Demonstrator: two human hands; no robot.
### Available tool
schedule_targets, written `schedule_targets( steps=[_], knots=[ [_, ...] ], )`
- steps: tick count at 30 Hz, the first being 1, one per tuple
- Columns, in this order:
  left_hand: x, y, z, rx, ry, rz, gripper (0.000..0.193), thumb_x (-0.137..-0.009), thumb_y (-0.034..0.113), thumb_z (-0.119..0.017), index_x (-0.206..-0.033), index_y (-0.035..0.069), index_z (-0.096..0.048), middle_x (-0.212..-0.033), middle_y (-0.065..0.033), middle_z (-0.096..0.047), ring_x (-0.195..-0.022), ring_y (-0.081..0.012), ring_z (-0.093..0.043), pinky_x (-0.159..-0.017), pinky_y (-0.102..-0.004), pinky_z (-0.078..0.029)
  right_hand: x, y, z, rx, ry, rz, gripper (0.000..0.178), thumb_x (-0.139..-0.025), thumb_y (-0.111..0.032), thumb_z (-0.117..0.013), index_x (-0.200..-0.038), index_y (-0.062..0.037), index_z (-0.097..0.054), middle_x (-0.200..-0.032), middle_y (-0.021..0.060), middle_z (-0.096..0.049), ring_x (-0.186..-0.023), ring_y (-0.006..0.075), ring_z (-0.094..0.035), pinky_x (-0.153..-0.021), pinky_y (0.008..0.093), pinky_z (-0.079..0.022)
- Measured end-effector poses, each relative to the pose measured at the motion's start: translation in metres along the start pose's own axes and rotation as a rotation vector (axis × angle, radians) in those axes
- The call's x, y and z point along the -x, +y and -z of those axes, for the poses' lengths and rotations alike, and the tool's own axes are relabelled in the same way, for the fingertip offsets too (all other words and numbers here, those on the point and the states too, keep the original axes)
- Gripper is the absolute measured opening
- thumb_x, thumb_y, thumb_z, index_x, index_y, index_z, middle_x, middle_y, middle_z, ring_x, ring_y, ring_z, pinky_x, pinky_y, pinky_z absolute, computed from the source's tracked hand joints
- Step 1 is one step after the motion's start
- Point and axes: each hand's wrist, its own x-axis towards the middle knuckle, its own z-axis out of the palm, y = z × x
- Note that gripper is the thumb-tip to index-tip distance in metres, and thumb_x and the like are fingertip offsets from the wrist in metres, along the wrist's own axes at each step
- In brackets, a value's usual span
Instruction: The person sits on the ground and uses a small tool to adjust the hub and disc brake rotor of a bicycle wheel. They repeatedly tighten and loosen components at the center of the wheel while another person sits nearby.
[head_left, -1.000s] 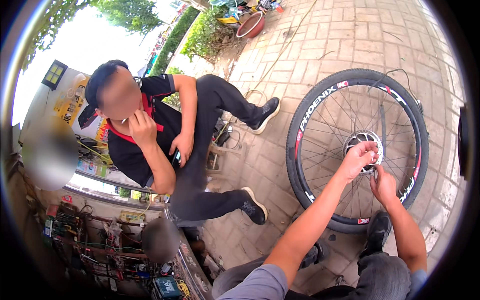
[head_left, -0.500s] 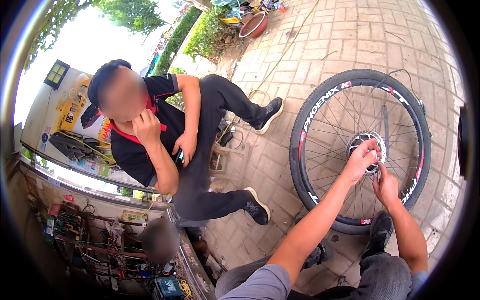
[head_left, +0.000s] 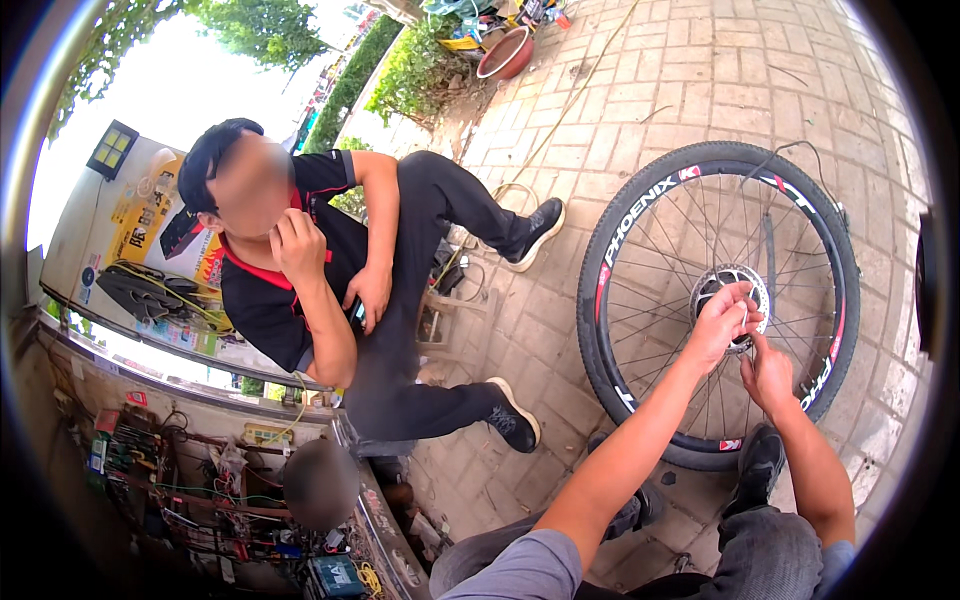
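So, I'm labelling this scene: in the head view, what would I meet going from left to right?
Black-framed yellowish panel → seated person's raised hand → that person's lower hand → reddish basin → bicycle wheel, with the camera wearer's left hand, then right hand, at its hub area.

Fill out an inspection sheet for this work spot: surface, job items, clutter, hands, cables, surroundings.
Surface: tan brick paving.
Job items: bicycle wheel with a metal disc at its centre.
Clutter: jumbled tools and parts at lower left; reddish bowl at top.
Hands: left hand and right hand, both at the disc; grip unclear.
Cables: yellowish line across the paving; dark cord over the wheel's far edge.
Surroundings: seated person to the left; green shrubs.
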Motion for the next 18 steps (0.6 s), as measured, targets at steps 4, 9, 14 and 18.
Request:
schedule_targets(
  steps=[4, 9, 14, 18],
  knots=[
    [-0.002, -0.006, 0.003, -0.218, -0.027, -0.142, 0.030, -0.094, 0.015, -0.054, -0.121, 0.002, -0.050, -0.096, -0.0055, -0.056, -0.081, -0.0141, -0.062, -0.072, -0.0256, -0.051, 0.000, 0.004, -0.004, -0.010, 0.018, -0.002, 0.053, -0.076, -0.012, -0.063, -0.124, -0.0017, -0.044, -0.076, 0.0219, -0.063, -0.069, 0.0406, -0.062, -0.061, 0.0489, -0.048],
    [-0.006, 0.006, 0.004, -0.407, 0.096, -0.006, 0.029, -0.094, 0.015, -0.053, -0.120, 0.003, -0.051, -0.094, -0.0065, -0.056, -0.079, -0.0151, -0.063, -0.068, -0.0264, -0.052, 0.001, 0.004, -0.004, 0.002, 0.038, 0.014, 0.052, -0.076, -0.012, -0.063, -0.124, -0.0011, -0.045, -0.078, 0.0220, -0.063, -0.070, 0.0402, -0.062, -0.061, 0.0482, -0.048],
    [0.003, 0.007, -0.004, 0.076, 0.038, 0.055, 0.030, -0.095, 0.009, -0.048, -0.124, 0.004, -0.047, -0.095, -0.0086, -0.057, -0.085, -0.0197, -0.063, -0.073, -0.0290, -0.052, 0.000, 0.006, -0.005, 0.008, 0.007, -0.017, 0.050, -0.076, -0.012, -0.063, -0.122, -0.0018, -0.047, -0.080, 0.0213, -0.064, -0.070, 0.0398, -0.062, -0.062, 0.0481, -0.049],
    [-0.001, -0.005, 0.003, 0.002, -0.018, -0.036, 0.029, -0.094, 0.011, -0.053, -0.121, 0.001, -0.049, -0.094, -0.0075, -0.058, -0.087, -0.0171, -0.062, -0.076, -0.0282, -0.052, 0.001, -0.001, 0.000, -0.003, 0.023, 0.002, 0.049, -0.076, -0.014, -0.063, -0.122, -0.0039, -0.048, -0.080, 0.0208, -0.064, -0.070, 0.0396, -0.062, -0.062, 0.0485, -0.048]
  ],
)
